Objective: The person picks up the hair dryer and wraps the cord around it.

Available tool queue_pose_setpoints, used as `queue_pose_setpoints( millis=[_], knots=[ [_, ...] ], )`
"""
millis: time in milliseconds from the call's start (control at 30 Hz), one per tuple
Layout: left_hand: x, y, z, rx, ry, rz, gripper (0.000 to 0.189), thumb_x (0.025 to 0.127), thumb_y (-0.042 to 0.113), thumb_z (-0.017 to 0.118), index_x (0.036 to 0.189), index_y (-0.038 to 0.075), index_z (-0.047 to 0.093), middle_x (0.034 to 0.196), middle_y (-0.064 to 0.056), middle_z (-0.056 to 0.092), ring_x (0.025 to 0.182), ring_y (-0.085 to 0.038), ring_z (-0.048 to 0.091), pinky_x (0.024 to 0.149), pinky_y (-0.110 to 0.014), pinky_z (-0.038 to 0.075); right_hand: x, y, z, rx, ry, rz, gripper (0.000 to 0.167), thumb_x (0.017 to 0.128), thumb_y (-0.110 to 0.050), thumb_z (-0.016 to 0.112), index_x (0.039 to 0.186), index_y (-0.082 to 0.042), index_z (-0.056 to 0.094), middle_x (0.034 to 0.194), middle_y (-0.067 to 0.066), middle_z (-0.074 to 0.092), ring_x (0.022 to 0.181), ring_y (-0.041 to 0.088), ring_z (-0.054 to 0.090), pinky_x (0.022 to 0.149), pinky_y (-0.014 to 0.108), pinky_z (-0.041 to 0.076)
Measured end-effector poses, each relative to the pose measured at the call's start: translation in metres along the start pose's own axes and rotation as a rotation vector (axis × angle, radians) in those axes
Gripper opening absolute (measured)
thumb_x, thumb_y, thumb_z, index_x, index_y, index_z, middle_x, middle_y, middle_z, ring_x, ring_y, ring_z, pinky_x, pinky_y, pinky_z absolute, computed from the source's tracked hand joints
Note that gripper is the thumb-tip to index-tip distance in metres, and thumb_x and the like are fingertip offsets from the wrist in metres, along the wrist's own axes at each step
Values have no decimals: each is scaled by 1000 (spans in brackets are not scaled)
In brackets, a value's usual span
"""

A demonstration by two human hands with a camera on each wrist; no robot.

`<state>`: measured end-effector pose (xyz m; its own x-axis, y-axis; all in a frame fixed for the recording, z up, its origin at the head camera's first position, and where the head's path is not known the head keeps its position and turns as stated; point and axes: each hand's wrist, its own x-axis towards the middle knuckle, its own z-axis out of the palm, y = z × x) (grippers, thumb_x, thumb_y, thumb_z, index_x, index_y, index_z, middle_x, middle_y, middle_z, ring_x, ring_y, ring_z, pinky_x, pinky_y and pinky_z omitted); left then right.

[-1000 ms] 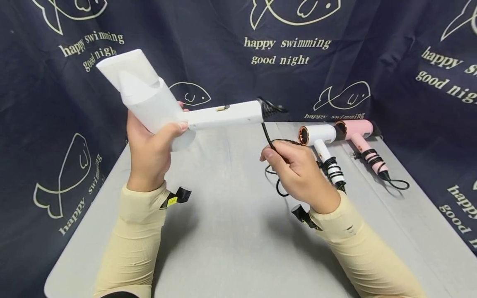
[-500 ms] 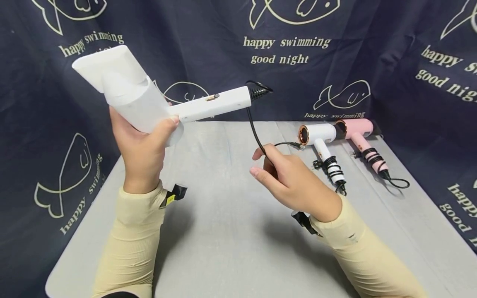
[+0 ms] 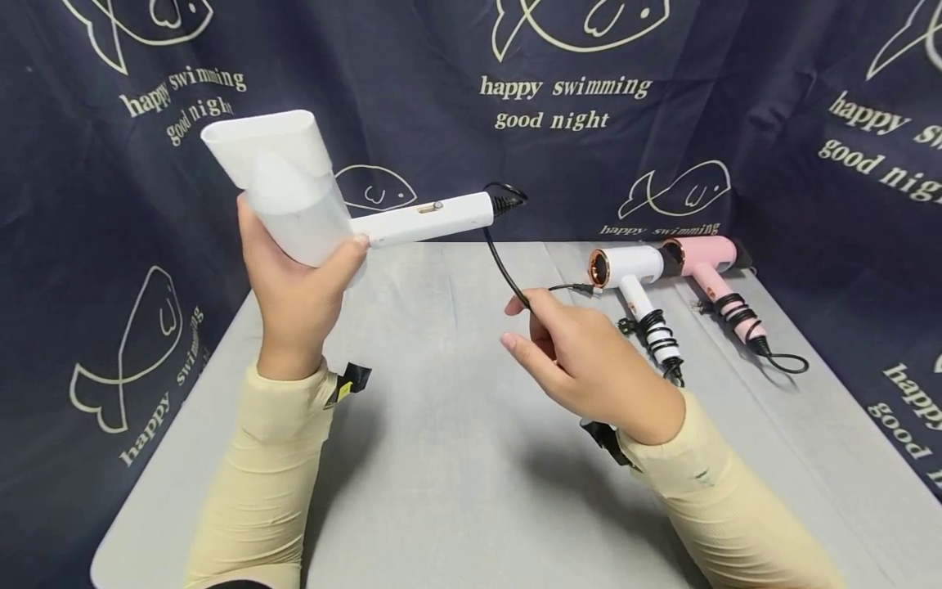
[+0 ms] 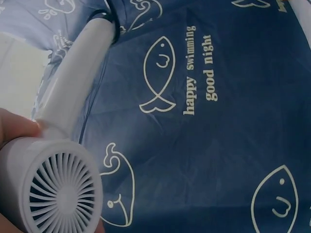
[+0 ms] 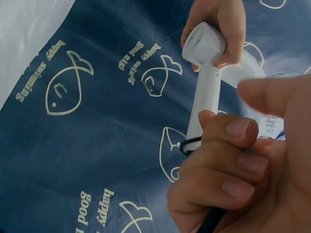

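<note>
A white hair dryer (image 3: 427, 225) with a flat nozzle is held up over the table, its handle pointing right. My left hand (image 3: 294, 303) grips its barrel, thumb near the handle joint. In the left wrist view its round slotted vent (image 4: 63, 191) faces the camera. A black cord (image 3: 496, 258) loops at the handle's end and runs down to my right hand (image 3: 589, 364). The right hand's fingers curl round the cord, while its thumb stands apart. A black plug (image 3: 586, 289) shows beyond the right hand. In the right wrist view the curled fingers (image 5: 223, 160) partly hide the cord.
At the table's right back lie a second white hair dryer (image 3: 636, 263) and a pink hair dryer (image 3: 710, 254), cords wound round their handles. The grey table (image 3: 441, 458) is walled by dark blue printed curtains (image 3: 412, 82).
The right hand has shifted slightly down, and its thumb has lifted off the cord. Cord loops that hung by it are out of sight. The held hair dryer swung left, then back right.
</note>
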<state>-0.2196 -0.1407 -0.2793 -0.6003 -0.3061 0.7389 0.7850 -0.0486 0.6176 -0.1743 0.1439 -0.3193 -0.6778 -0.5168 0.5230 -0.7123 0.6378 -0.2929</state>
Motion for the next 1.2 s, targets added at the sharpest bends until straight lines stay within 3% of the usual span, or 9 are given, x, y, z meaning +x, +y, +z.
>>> queue_pose_setpoints(
  millis=[233,367,567,767,900,1200],
  knots=[
    [-5,8,-2,399,-140,-117,71,69,-8,76,135,6,53,116,-3,62,97,-18,57,80,-32,46,-1,4,-5,-85,127,-72,21,106,-24,52,115,-12,67,77,-10,57,65,6,51,62,27,47],
    [-8,13,-2,517,-223,-172,72,69,-5,78,135,7,52,110,-6,66,89,-15,59,75,-30,47,0,8,-9,-88,195,-118,21,105,-22,54,112,-10,71,84,-7,62,68,6,52,64,25,46],
    [-8,12,-5,490,-354,-190,75,68,-7,81,136,6,51,109,-6,66,92,-17,60,77,-31,48,-1,15,-20,-58,280,-154,17,101,-17,60,107,-8,74,78,-7,58,67,3,47,63,19,39],
    [-8,-2,-14,440,-495,-199,75,63,-5,85,130,10,54,107,1,64,90,-16,60,76,-33,50,-1,20,-26,0,294,-155,15,101,-18,63,106,-10,74,81,-8,60,71,1,49,65,16,38],
    [-9,-4,-17,380,-531,-187,77,62,-5,85,131,11,56,110,1,64,94,-17,60,80,-33,49,0,22,-26,38,303,-160,12,99,-16,67,105,-10,74,81,-8,61,71,2,49,65,16,39],
    [-8,0,-16,239,-559,-227,83,60,-11,83,134,14,57,116,-3,63,102,-24,60,87,-36,51,2,24,-27,96,315,-139,7,94,-10,73,101,-10,74,78,-7,56,67,4,44,61,17,35]
  ],
)
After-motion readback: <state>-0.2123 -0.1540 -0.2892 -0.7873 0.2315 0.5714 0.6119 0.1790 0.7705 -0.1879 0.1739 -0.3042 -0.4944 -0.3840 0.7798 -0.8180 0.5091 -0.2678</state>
